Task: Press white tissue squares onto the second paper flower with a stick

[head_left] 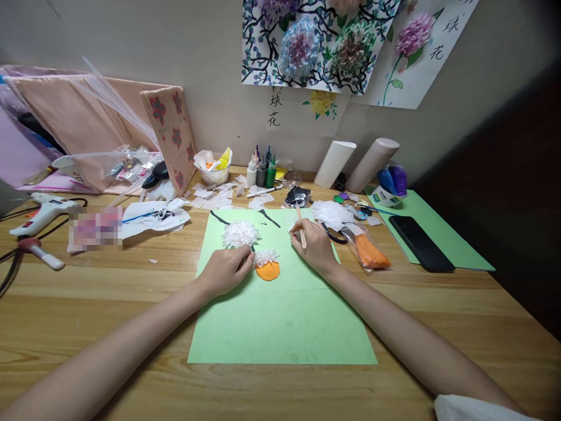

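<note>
A light green paper sheet (280, 316) lies on the wooden desk. On it sit a fluffy white tissue flower (239, 233) and an orange clay disc (267, 271) partly topped with white tissue tufts (266, 256). My left hand (228, 272) rests on the sheet beside the disc, fingers curled, fingertips near the tufts. My right hand (313, 245) is closed around a thin wooden stick (300, 225) that points up and away, just right of the disc. Black painted stems (270, 218) run along the sheet's top.
Cut white tissue squares (219, 196) and small paint bottles (262, 169) lie behind the sheet. A glue gun (41, 213) is at far left, an orange clay bag (370, 251) and a black phone (421, 242) at right. Two paper rolls (355, 164) lean on the wall.
</note>
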